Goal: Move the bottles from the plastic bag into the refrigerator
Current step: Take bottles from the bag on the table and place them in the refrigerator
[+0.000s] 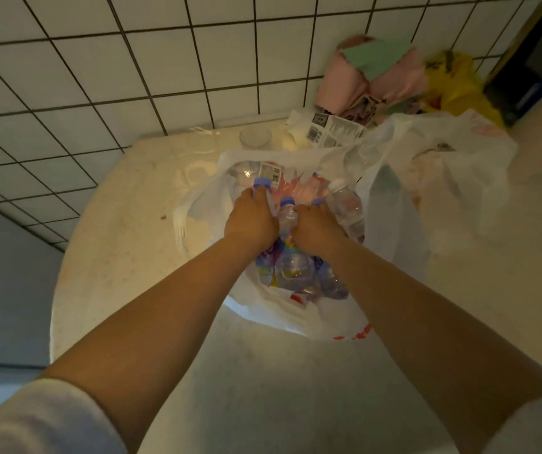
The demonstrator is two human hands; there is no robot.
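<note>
A white plastic bag (299,319) lies open on the pale counter (125,244), holding several clear water bottles with blue caps. My left hand (252,217) reaches into the bag and grips the neck of a blue-capped bottle (261,182). My right hand (316,227) is beside it, its fingers curled round another blue-capped bottle (318,202). Between my hands stands a third bottle (288,213). More bottles (296,267) lie below my wrists, and one with a white cap (346,204) lies at the right. No refrigerator is in view.
A second white plastic bag (453,158) lies crumpled at the right. Behind stand a small clear cup (255,137), a printed carton (332,131), pink cloth (371,80) and a yellow bag (453,83). A tiled wall (132,60) backs the counter.
</note>
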